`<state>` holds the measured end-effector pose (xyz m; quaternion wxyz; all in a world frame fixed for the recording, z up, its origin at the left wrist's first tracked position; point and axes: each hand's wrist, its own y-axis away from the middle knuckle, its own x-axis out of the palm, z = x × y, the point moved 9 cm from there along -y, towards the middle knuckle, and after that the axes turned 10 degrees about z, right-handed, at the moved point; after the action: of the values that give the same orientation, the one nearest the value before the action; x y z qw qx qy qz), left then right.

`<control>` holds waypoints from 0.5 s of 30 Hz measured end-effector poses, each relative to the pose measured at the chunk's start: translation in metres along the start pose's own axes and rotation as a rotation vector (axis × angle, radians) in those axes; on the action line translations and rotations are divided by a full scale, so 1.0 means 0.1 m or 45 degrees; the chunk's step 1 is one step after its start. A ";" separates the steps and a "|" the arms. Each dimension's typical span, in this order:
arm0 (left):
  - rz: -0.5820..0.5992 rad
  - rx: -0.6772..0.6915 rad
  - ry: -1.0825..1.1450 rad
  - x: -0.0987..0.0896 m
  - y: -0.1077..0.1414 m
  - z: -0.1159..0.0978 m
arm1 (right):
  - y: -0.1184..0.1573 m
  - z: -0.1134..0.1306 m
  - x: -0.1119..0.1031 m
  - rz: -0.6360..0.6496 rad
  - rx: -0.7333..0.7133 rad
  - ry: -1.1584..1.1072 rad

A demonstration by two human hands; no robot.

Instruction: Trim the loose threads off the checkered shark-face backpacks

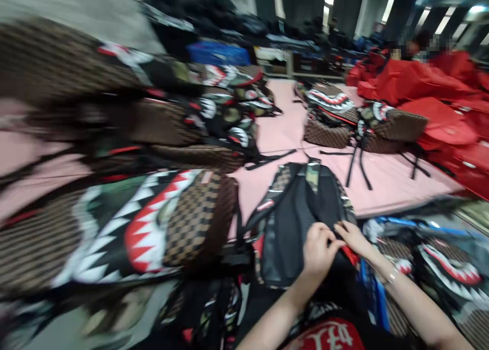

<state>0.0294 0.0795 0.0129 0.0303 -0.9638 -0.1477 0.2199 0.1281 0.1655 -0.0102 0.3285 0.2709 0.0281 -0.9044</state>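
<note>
head view shows your left hand (319, 248) and right hand (354, 238) close together, each pinched on the right side of the black backpack (286, 243) (the exact part is blurred), which lies at the near edge of the pink table (282, 123), beside a shark-mouth bag (147, 233).

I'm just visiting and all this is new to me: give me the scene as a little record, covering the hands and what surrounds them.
Left hand: at the side of a black backpack, fingers bent; grip unclear
Right hand: close beside the left hand; grip unclear
Backpack: padded back facing up
Left of it: large checked bag with shark-teeth pattern
Beyond: pink tabletop bearing more patterned bags
Far right: red heap
</note>
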 end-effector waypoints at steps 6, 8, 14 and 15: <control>0.030 -0.250 0.034 0.14 0.04 0.31 | -0.12 -0.28 0.06 0.086 -0.171 0.305; 0.033 -0.285 0.085 0.19 0.06 0.39 | -0.18 -0.42 0.10 0.127 -0.213 0.406; 0.077 -0.367 0.314 0.28 0.01 0.61 | -0.32 -0.56 0.19 0.237 -0.251 0.484; 0.090 -0.371 0.404 0.29 -0.01 0.63 | -0.34 -0.57 0.18 0.266 -0.238 0.471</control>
<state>0.0272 0.0890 -0.0557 -0.0943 -0.9851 -0.1375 0.0426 0.1225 0.1949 -0.0726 0.4332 0.4020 0.1433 -0.7938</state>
